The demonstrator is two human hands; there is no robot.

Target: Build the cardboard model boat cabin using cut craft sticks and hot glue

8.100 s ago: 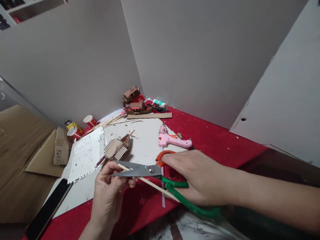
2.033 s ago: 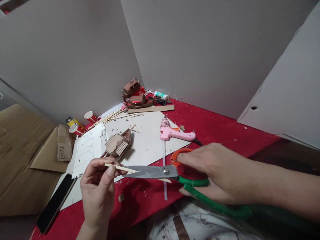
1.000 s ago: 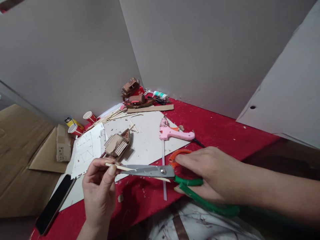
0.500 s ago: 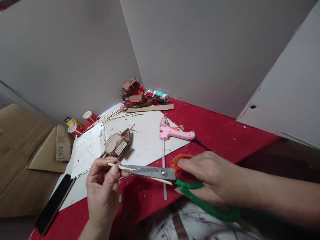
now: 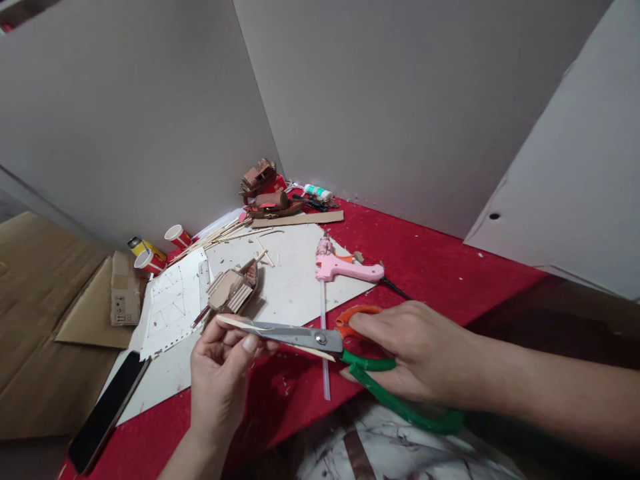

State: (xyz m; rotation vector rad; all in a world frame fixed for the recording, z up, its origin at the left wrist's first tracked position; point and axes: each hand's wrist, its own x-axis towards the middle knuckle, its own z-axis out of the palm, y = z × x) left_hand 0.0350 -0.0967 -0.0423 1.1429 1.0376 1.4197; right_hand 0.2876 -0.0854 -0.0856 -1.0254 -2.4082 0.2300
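My right hand (image 5: 407, 350) is closed on the scissors (image 5: 295, 337), which have one orange and one green handle loop. Their blades point left and reach the fingers of my left hand (image 5: 225, 363). Between thumb and fingers, my left hand pinches a thin pale wooden strip (image 5: 315, 352), which runs along the blades and shows on both sides of them. Just beyond my left hand a small cardboard and wood model boat (image 5: 234, 288) stands on a white board (image 5: 295, 257).
A pink glue gun (image 5: 345, 268) with a clear glue stick lies to the right. Paper with line drawings (image 5: 167, 300), a phone (image 5: 107, 410), paper cups (image 5: 177, 235) and a cardboard box (image 5: 45, 320) are at left. Brown model boats (image 5: 273, 203) and thin sticks (image 5: 220, 233) lie at the back.
My left hand has shifted right, its thumb now farther along the strip and close against the blades. The scissors have moved slightly left, still in my right hand.
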